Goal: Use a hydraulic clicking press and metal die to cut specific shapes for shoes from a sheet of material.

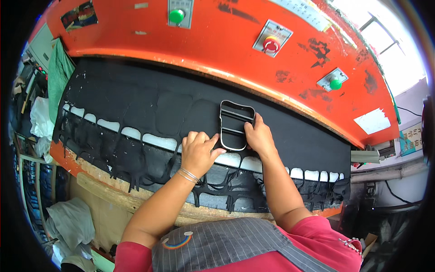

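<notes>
A metal cutting die, shaped like a rounded frame with crossbars, stands on a black sheet. My right hand grips its right wall, with the thumb at the inner side and the fingers round the outside. Beside the die's lower left corner lies my left hand on the sheet, index finger and thumb spread, their tips at the die's edge. Cut-out gaps along the sheet's near side leave thin black strips, and pale surface shows through them.
Beyond the sheet rises an orange machine beam with green buttons and a red stop button. Black scraps hang over the near edge, above a worn wooden rail. Green cloth hangs at the left.
</notes>
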Demonstrator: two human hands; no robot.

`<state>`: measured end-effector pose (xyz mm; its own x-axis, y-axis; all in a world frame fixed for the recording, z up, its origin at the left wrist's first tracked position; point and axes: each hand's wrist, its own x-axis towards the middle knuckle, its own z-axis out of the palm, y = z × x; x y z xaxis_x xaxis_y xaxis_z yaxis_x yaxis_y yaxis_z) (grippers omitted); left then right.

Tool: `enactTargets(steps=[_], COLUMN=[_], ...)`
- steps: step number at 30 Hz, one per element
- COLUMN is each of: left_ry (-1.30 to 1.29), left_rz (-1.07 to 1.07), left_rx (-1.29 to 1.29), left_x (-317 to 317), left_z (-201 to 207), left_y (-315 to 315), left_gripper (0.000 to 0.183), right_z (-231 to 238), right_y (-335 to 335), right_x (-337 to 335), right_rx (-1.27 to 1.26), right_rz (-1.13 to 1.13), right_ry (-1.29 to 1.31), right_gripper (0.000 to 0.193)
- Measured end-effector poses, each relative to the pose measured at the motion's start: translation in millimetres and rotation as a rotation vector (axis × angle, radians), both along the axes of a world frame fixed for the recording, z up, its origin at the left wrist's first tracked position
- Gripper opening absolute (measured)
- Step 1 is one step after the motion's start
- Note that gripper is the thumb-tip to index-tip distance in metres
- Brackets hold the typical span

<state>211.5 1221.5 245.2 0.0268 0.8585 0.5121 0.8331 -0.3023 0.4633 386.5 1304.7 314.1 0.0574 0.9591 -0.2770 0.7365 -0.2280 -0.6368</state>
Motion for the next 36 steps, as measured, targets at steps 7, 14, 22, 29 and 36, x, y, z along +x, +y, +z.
enactTargets(steps=[7,14,22,29,36], left_ry=[-0.246,-0.056,-0.107,0.030,0.037], left_rz=[0.094,0.117,-0.247,-0.060,-0.083], left_rx=[0.242,0.327,-0.405,-0.175,-0.242], left_x=[-50,-104,26,75,71], left_z=[100,236,138,98,93], left_y=[48,102,-71,-134,-119], left_gripper=[0.025,0.030,0.027,0.028,0.031], right_z=[100,184,77,40,39], right_y=[19,65,-135,-203,-187], right_x=[100,144,111,102,105], right_rx=[1.392,1.715,0.625,0.523,0.420], right_rz=[-0.131,-0.409,0.820,0.665,0.756], right_ry=[0.022,-0.364,-0.205,-0.344,-0.380], right_gripper=[0.039,0.046,0.067,0.047,0.039])
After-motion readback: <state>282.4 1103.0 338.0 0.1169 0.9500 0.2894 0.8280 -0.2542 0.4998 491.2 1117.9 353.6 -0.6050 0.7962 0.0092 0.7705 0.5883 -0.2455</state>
